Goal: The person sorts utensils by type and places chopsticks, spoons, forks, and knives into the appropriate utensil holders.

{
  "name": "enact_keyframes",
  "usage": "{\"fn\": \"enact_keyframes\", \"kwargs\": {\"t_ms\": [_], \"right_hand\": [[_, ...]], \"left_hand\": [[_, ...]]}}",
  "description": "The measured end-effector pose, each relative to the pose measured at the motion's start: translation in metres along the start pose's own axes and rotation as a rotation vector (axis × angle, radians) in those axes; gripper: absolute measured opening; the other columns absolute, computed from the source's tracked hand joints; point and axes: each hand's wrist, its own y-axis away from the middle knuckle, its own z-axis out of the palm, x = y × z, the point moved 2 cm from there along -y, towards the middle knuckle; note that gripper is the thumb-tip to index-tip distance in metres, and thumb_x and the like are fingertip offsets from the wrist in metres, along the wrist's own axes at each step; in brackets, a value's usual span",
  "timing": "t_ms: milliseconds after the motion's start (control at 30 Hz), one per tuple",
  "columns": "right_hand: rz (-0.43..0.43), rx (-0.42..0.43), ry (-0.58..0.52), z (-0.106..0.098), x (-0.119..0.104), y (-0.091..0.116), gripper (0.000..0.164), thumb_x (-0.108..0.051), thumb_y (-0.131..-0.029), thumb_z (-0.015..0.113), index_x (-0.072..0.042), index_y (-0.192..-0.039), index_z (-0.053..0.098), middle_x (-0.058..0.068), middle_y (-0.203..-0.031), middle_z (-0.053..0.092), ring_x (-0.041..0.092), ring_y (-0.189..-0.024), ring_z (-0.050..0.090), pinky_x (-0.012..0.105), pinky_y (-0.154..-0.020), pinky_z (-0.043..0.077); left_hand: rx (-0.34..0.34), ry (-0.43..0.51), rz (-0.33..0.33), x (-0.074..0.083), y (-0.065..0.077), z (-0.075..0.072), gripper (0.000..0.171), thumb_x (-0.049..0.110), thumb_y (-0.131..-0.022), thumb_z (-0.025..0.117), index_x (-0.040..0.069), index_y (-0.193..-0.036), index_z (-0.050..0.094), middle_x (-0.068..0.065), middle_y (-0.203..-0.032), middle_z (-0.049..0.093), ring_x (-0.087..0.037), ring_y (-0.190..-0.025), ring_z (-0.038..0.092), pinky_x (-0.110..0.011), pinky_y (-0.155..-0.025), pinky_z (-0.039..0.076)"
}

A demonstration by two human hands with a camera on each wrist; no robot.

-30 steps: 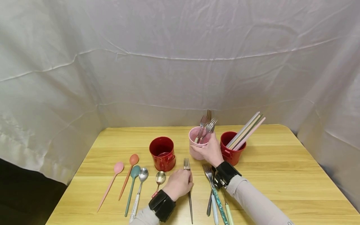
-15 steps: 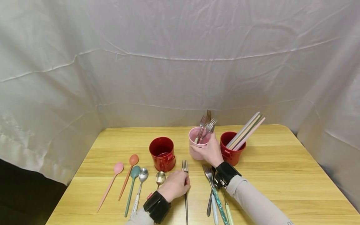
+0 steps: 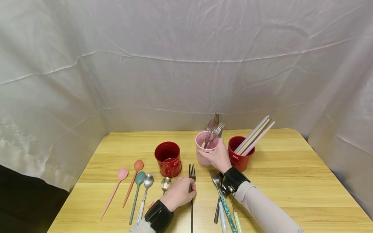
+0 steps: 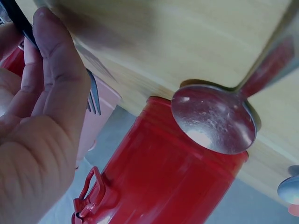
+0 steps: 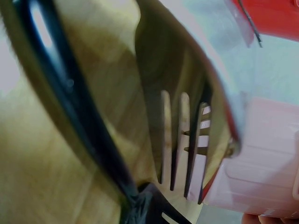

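A dark-handled fork (image 3: 192,171) lies lengthwise at the middle of the table, tines away from me. My left hand (image 3: 180,191) pinches its handle between thumb and finger, also seen on the black handle (image 4: 22,21) in the left wrist view. Farther back, my right hand (image 3: 216,158) holds the side of a pink cup (image 3: 203,161), thumb in front; some of its fingers are hidden. Several forks (image 3: 215,129) stand tines up in that cup. Under my right wrist lie several more forks (image 3: 216,178), partly covered by the wrist camera.
A red cup (image 3: 168,165) stands left of the pink one. Another red cup (image 3: 239,161) at right holds several pastel sticks (image 3: 256,134). Several spoons lie at left, including a pink spoon (image 3: 123,173) and a gold spoon (image 3: 166,183) beside my left hand. A grey curtain (image 3: 186,81) hangs behind.
My left hand has shifted slightly left, and the fork's handle end has swung left with it, so the fork lies straighter. My right hand and the pink cup have stayed put.
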Motion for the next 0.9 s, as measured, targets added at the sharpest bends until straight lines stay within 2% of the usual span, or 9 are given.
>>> {"fn": "enact_keyframes", "kwargs": {"t_ms": [167,367,533,900], "right_hand": [[-0.007,0.005,0.001,0.0,0.0,-0.001,0.087,-0.038,-0.062,0.087,-0.006,-0.126,0.038,0.012,-0.113,0.059,0.025,-0.101,0.057,0.042,-0.088,0.049],[-0.012,0.01,0.003,0.0,0.0,-0.001,0.087,-0.037,-0.062,0.087,-0.005,-0.126,0.039,0.012,-0.113,0.06,0.025,-0.1,0.058,0.042,-0.088,0.049],[-0.019,0.014,-0.005,0.0,0.0,-0.001,0.087,-0.037,-0.061,0.087,-0.004,-0.126,0.039,0.013,-0.112,0.061,0.026,-0.099,0.059,0.043,-0.086,0.05],[-0.015,0.015,0.014,0.0,0.0,0.0,0.088,-0.038,-0.061,0.087,-0.004,-0.126,0.039,0.015,-0.114,0.06,0.028,-0.101,0.059,0.044,-0.088,0.049]], "left_hand": [[0.042,0.017,0.038,0.003,0.001,-0.004,0.009,0.01,-0.076,0.07,0.016,-0.075,0.062,0.012,-0.064,0.051,-0.003,-0.056,0.046,-0.019,-0.05,0.039],[0.09,0.07,0.051,0.004,0.001,-0.008,0.011,0.008,-0.077,0.068,0.016,-0.078,0.061,0.012,-0.062,0.05,-0.002,-0.052,0.046,-0.018,-0.045,0.037],[0.181,0.106,0.079,0.005,0.0,-0.011,0.012,0.005,-0.08,0.066,0.016,-0.079,0.061,0.011,-0.067,0.055,0.0,-0.057,0.052,-0.017,-0.05,0.043],[0.326,0.26,0.064,0.008,0.002,-0.019,0.021,0.004,-0.081,0.069,0.01,-0.092,0.053,0.001,-0.081,0.06,-0.005,-0.065,0.061,-0.019,-0.059,0.052]]}}
